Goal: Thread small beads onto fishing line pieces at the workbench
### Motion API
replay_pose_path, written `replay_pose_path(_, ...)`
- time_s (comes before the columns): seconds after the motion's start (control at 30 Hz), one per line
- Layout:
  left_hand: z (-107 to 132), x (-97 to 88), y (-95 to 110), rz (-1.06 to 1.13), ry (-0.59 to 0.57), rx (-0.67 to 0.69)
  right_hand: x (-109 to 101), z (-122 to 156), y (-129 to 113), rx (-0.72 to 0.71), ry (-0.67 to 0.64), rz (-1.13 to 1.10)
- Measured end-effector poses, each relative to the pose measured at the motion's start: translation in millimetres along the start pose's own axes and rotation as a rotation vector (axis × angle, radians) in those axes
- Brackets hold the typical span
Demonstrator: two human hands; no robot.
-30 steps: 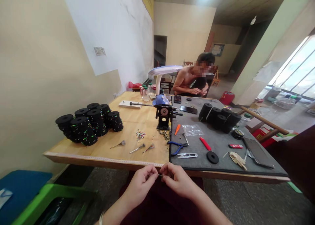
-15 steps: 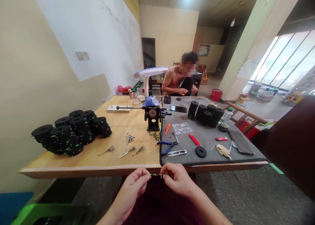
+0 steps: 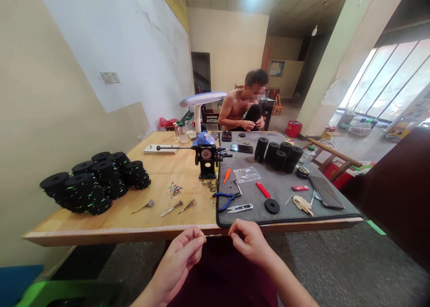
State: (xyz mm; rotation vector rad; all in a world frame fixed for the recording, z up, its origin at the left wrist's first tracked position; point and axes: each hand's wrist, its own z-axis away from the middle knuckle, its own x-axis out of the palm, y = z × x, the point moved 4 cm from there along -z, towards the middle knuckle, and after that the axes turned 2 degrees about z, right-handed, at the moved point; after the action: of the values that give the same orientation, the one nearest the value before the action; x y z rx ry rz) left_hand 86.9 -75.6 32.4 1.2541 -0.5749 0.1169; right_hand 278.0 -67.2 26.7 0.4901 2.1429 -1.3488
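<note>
Just off the table's near edge, my left hand pinches one end of a thin, short piece with small dark and light bits along it, too small to name. This piece points right, toward my right hand. There the thumb and forefinger are pinched together, a little apart from its visible end; whether a fine line runs between them I cannot make out. On the grey mat beyond lie thread snips, blue-handled pliers and a black foam disc.
Black foam spools stand at the left, more plain foam rolls at the right. A black winding device and a lamp stand mid-table. Small coloured beads lie on the wood. Across the table sits another person.
My right hand has moved slightly right, away from the left, and the thin piece now shows between them. The other person's hands have come together.
</note>
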Motion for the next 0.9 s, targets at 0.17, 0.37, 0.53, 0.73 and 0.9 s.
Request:
replay_pose_path(0.17,2,4.8,1,-0.017,-0.024,-0.010,-14,7,10,-0.026,-0.005,0.050)
replay_pose_path(0.37,4,11.3,1,-0.030,-0.052,-0.024,-21,4,-12,-0.166,-0.055,-0.071)
replay_pose_path(0.53,4,13.9,2,-0.008,-0.063,-0.036,-8,-3,-33,-0.232,-0.066,-0.157)
replay_pose_path(0.73,5,13.1,4,0.033,-0.061,-0.050,5,-6,-33,-0.205,-0.054,-0.193)
replay_pose_path(0.9,4,8.6,2,0.089,-0.047,-0.048,2,-3,-24,-0.165,-0.050,-0.153)
